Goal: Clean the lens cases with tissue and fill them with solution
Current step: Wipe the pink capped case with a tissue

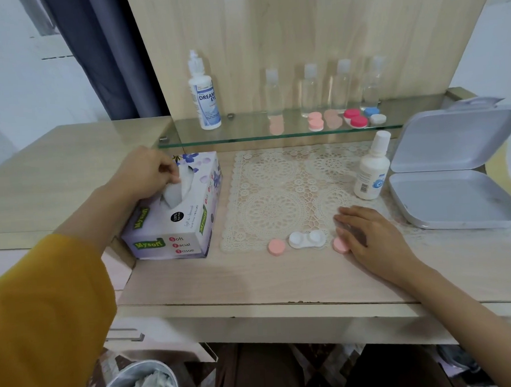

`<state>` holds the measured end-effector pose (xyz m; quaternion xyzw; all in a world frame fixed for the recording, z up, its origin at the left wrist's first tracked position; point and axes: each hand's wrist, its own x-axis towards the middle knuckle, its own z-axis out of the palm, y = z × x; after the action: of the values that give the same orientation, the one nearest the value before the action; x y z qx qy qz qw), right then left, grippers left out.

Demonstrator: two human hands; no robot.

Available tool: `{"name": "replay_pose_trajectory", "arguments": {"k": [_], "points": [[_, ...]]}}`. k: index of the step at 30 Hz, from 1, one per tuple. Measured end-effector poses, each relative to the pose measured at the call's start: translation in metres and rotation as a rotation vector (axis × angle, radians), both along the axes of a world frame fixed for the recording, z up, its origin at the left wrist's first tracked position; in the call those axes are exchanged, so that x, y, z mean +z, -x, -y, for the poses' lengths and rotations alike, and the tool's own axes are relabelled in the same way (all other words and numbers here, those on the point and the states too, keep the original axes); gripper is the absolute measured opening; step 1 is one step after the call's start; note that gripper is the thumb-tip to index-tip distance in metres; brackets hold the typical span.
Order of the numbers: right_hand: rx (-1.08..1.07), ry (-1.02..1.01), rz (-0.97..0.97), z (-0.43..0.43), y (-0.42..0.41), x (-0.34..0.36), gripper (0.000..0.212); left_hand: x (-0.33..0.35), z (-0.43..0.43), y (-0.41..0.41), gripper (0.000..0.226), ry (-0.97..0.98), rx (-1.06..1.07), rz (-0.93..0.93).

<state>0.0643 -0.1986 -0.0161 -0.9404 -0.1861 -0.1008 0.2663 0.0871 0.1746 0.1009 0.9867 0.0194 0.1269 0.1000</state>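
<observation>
fingertips (171, 172) of the left hand (146, 172) pinch a white tissue (180, 188) where it sticks up from the slot in the top of the tissue box (173, 230), which stands on the table (282, 274) just left of a lace mat (275, 192). fingers (350, 216) of the right hand (369, 234) lie straight and close together, flat on the mat's near right corner, covering part of a pink cap (338, 245). just left of that cap sits the white lens case (308, 239), uncapped, at the mat's near edge. a second pink cap (276, 247) lies on the case's other side, a little apart from it. a white solution bottle (371, 169) stands upright on the mat's right side, beside an open grey box (455, 188). on the glass shelf (245, 136) above stand a taller solution bottle (204, 92), four clear bottles (311, 87) and several small lens cases (355, 119) in pink, red and blue. a yellow sleeve (47, 307) covers the left forearm. below the table's left end, a bin (140, 385) holds crumpled tissue.
</observation>
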Motion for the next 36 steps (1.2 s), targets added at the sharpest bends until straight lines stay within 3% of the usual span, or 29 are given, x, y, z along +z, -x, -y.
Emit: {"name": "replay_pose_trajectory", "arguments": {"k": [5,14,19,26,31,36], "points": [[-0.001,0.0,0.003,0.0,0.001,0.0,0.032,0.029,0.008,0.007,0.006,0.161,-0.011,0.089],[0.001,0.005,-0.005,0.0,0.001,0.001,0.033,0.006,0.024,0.01,0.006,0.217,-0.029,-0.046],[-0.001,-0.005,-0.008,0.001,0.0,0.0,0.033,-0.006,0.024,0.007,0.04,0.279,0.133,-0.078],[0.005,-0.016,-0.005,0.001,0.0,-0.001,0.033,-0.005,0.024,0.005,0.02,0.357,0.183,0.066],[0.006,-0.02,-0.005,0.001,-0.001,-0.001,0.032,0.002,0.018,0.006,0.02,0.394,0.266,0.181],[0.004,-0.019,0.001,0.001,-0.001,-0.002,0.032,0.013,0.01,0.011,0.022,0.27,0.301,0.222]]}}
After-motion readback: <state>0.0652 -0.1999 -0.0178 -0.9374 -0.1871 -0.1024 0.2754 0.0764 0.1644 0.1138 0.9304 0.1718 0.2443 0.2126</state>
